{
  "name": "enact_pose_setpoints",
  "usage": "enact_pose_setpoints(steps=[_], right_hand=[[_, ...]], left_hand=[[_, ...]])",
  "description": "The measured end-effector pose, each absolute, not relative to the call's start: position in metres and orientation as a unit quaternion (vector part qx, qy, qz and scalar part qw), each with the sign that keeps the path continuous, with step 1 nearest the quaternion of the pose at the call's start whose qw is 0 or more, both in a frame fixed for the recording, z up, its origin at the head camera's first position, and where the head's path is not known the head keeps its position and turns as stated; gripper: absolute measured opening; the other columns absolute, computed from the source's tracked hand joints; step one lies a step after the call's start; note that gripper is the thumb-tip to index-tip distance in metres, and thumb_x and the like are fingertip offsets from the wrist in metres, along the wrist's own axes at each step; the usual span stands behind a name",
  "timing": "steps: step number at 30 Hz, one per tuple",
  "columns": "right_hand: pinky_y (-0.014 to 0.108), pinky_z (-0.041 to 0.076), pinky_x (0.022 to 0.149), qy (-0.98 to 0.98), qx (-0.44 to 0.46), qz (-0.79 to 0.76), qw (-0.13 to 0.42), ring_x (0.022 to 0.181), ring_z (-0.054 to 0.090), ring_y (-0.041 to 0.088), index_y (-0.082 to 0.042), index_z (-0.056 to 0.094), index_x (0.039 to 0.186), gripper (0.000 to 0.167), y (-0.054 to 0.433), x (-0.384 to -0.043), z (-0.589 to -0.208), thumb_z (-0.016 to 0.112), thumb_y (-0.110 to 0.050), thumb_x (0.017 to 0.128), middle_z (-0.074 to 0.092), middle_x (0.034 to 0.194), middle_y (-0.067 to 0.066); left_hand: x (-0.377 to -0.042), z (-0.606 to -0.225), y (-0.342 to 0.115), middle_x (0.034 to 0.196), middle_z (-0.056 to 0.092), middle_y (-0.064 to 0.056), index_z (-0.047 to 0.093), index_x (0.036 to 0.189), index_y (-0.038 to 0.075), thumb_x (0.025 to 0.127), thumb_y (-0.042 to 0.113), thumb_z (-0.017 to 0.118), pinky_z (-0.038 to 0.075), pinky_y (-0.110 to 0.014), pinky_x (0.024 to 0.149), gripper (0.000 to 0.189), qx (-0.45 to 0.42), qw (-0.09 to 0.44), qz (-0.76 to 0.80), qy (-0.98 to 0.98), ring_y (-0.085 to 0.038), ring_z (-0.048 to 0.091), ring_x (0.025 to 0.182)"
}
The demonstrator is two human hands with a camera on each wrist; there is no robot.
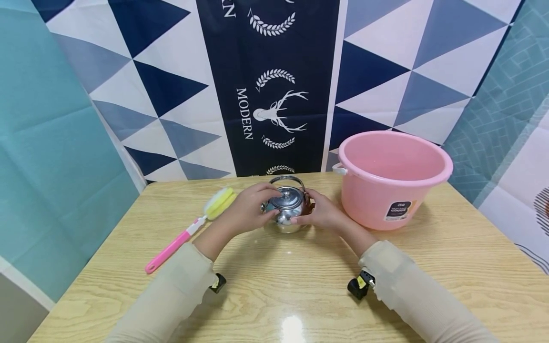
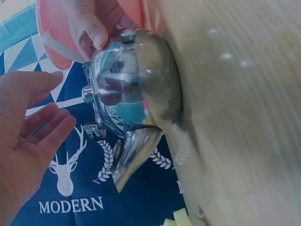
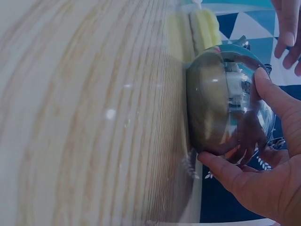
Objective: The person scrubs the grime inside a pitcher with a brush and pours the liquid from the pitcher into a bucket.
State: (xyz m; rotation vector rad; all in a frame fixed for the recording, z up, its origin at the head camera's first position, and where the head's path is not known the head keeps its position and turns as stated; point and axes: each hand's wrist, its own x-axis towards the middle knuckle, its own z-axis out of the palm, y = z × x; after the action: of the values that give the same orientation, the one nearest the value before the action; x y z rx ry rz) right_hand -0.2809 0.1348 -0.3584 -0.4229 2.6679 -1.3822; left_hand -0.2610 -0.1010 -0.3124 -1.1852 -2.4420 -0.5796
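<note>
A small shiny steel kettle [image 1: 286, 220], with a lid [image 1: 289, 198], a round lid knob [image 2: 87, 94] and a hoop handle [image 1: 288, 178], stands upright on the table. Its spout [image 2: 134, 157] shows in the left wrist view. My right hand [image 1: 322, 210] grips the body from the right, thumb and fingers spread round its side, as the right wrist view shows [image 3: 263, 179]. On the other side my left hand [image 1: 253, 208] hovers by the lid, fingers loosely bent. In the left wrist view a gap separates those fingers from the knob.
A pink bucket [image 1: 386, 200] with a white handle fitting stands close behind the right hand. To the left lies a brush with a yellow sponge head [image 1: 219, 204] and pink handle [image 1: 169, 252]. Patterned cloth [image 1: 274, 114] hangs along the table's back edge.
</note>
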Motion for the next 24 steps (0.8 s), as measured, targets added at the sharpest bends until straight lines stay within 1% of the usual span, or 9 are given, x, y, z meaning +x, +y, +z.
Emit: enact_pose_setpoints(steps=[4,11,14,18,21,24], right_hand=[[0.046,0.042,0.096,0.878,-0.142,-0.454,0.049,0.114,0.050,0.033,-0.003,0.034,0.148,0.094,0.135,-0.281,-0.358,0.086,-0.028,0.075,0.050,0.135,0.021],[0.045,0.043,0.095,0.878,-0.150,-0.452,0.048,0.113,0.051,0.033,-0.003,0.034,0.148,0.092,0.136,-0.281,-0.358,0.086,-0.026,0.075,0.050,0.135,0.020],[0.044,0.042,0.095,0.878,-0.153,-0.452,0.049,0.113,0.050,0.033,-0.003,0.034,0.148,0.091,0.137,-0.281,-0.359,0.085,-0.026,0.076,0.050,0.135,0.020],[0.044,0.042,0.095,0.876,-0.152,-0.454,0.051,0.113,0.050,0.033,-0.004,0.033,0.149,0.092,0.136,-0.281,-0.359,0.085,-0.026,0.076,0.049,0.136,0.020],[0.045,0.042,0.096,0.875,-0.156,-0.455,0.048,0.114,0.050,0.034,-0.003,0.033,0.149,0.093,0.136,-0.281,-0.360,0.085,-0.025,0.076,0.049,0.137,0.020],[0.046,0.041,0.097,0.874,-0.161,-0.455,0.044,0.116,0.050,0.034,-0.003,0.033,0.149,0.092,0.135,-0.281,-0.360,0.085,-0.024,0.076,0.048,0.138,0.020]], left_hand=[[-0.267,-0.307,-0.093,0.120,0.062,-0.011,0.068,0.115,0.001,0.085,0.007,0.074,0.045,-0.038,0.099,0.031,-0.415,0.152,-0.193,-0.876,-0.025,0.058,0.113],[-0.280,-0.300,-0.079,0.116,0.066,-0.009,0.069,0.114,0.002,0.086,-0.005,0.066,0.047,-0.036,0.096,0.029,-0.404,0.108,-0.171,-0.892,-0.023,0.061,0.110],[-0.286,-0.297,-0.071,0.116,0.066,-0.008,0.069,0.116,0.004,0.087,-0.005,0.064,0.047,-0.034,0.095,0.030,-0.403,0.086,-0.146,-0.899,-0.021,0.061,0.109],[-0.292,-0.295,-0.064,0.114,0.067,-0.008,0.071,0.114,0.004,0.087,-0.005,0.062,0.047,-0.034,0.095,0.029,-0.402,0.059,-0.122,-0.905,-0.021,0.061,0.107],[-0.295,-0.293,-0.060,0.110,0.068,-0.007,0.072,0.109,0.005,0.087,-0.005,0.062,0.048,-0.033,0.093,0.026,-0.401,0.045,-0.103,-0.909,-0.020,0.061,0.104],[-0.297,-0.292,-0.057,0.103,0.070,-0.004,0.074,0.102,0.006,0.085,-0.004,0.063,0.049,-0.032,0.088,0.023,-0.402,0.042,-0.087,-0.910,-0.018,0.062,0.097]])
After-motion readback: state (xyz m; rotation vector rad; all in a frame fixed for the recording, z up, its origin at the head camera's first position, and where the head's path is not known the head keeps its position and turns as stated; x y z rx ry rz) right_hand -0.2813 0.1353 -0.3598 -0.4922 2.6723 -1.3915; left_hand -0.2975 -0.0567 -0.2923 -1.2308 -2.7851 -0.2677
